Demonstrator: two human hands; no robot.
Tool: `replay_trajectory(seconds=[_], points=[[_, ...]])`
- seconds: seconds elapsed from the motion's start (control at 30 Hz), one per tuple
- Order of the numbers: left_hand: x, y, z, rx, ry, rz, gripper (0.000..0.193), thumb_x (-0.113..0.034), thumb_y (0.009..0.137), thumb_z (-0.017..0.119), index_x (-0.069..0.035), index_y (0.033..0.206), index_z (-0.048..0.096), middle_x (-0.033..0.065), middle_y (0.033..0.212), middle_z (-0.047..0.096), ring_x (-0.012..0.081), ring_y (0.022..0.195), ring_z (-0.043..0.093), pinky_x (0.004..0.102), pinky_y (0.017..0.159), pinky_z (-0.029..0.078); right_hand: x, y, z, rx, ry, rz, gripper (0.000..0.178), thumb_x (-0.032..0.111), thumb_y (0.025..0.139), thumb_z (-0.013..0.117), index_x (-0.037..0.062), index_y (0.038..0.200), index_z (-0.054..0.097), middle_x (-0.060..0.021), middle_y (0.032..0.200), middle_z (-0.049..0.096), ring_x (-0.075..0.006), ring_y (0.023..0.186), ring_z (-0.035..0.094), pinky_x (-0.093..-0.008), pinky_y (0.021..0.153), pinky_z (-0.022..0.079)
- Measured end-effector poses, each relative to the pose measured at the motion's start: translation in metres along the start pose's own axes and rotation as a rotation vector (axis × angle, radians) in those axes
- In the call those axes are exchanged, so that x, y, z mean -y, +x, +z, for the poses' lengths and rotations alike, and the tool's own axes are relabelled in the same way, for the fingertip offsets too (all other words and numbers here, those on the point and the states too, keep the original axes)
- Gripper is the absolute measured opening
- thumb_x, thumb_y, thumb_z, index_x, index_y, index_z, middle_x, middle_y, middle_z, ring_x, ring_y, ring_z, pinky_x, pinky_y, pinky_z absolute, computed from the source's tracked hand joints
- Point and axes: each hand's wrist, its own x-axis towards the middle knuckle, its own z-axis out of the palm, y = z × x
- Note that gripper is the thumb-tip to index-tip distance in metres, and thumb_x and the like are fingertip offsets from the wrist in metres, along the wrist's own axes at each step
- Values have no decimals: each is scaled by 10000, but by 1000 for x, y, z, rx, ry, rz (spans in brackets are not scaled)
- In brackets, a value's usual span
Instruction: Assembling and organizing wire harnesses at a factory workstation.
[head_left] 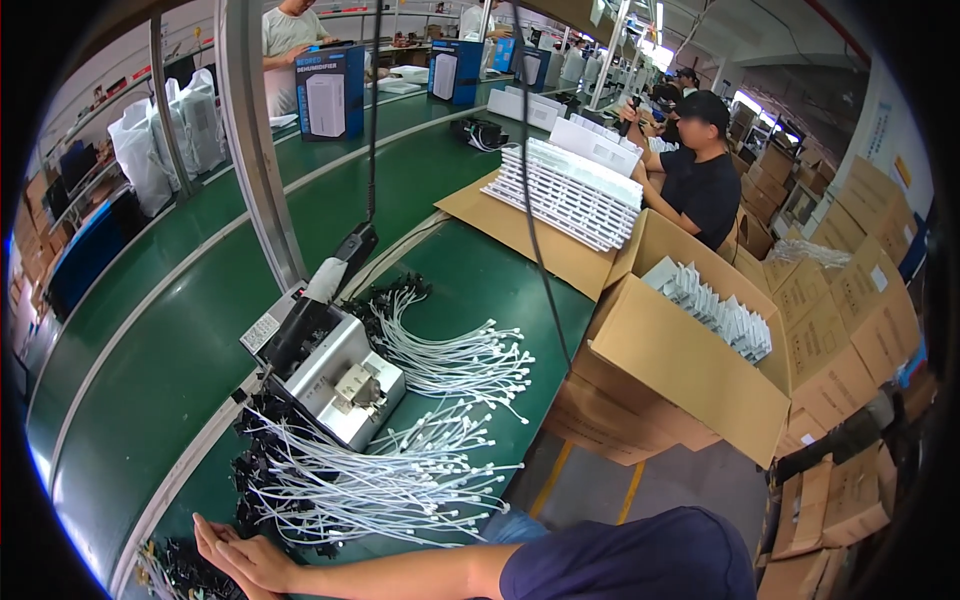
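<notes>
At the lower left, my right hand lies against my left hand, its fingers reaching over it. The left hand's fingers look stretched out, and its arm is mostly out of sight. Nothing shows in either hand. Just beyond them a thick bunch of white cables with small white plugs and black ends spreads over the green bench. A second cable bunch lies farther off. Between the bunches stands a silver metal box with a small clamp-like fixture. Behind it rests a black corded hand tool, partly wrapped in white.
Blue product boxes stand along the green conveyor. A metal post rises beside the bench. On the right is an open carton with silvery packets; white slatted panels are stacked behind it. A co-worker handles a white panel.
</notes>
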Motion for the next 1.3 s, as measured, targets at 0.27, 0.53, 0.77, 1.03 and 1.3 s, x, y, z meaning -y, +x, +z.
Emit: replay_trajectory(seconds=[0.27,0.53,0.77,1.03,1.3], points=[[-14,-1,-7,-121,559,665,359,-48,783,548,33,1130,502,163,951,492,253,753,479,365,666,420,24,7,-2,25,-174,-14,315,278,860,487,67,1091,522,-151,552,537,-254,412,531,-344,385,377],[90,4,-49,-50,105,259,216,-141,842,489,39,954,528,62,715,488,134,574,447,253,504,403,26,5,4,37,-184,-9,316,272,864,479,31,733,635,-148,505,505,-255,375,508,-347,362,357],[83,14,-70,-59,146,181,240,-185,850,476,36,927,527,55,665,478,137,544,440,256,484,395,54,27,14,-1,-148,-115,212,251,845,510,50,859,577,-140,512,521,-259,403,524,-357,383,387],[58,13,-44,124,75,126,278,-235,860,462,32,896,527,46,609,467,140,509,432,260,460,387,20,5,2,25,-290,-112,418,280,879,430,94,1253,450,-112,490,473,-211,337,457,-322,358,348],[53,16,-32,3,-172,-12,310,-247,871,434,40,844,547,45,536,463,168,458,445,284,424,373,16,3,4,-5,-181,-73,253,281,869,450,64,941,559,-134,497,488,-241,371,491,-341,365,348]])
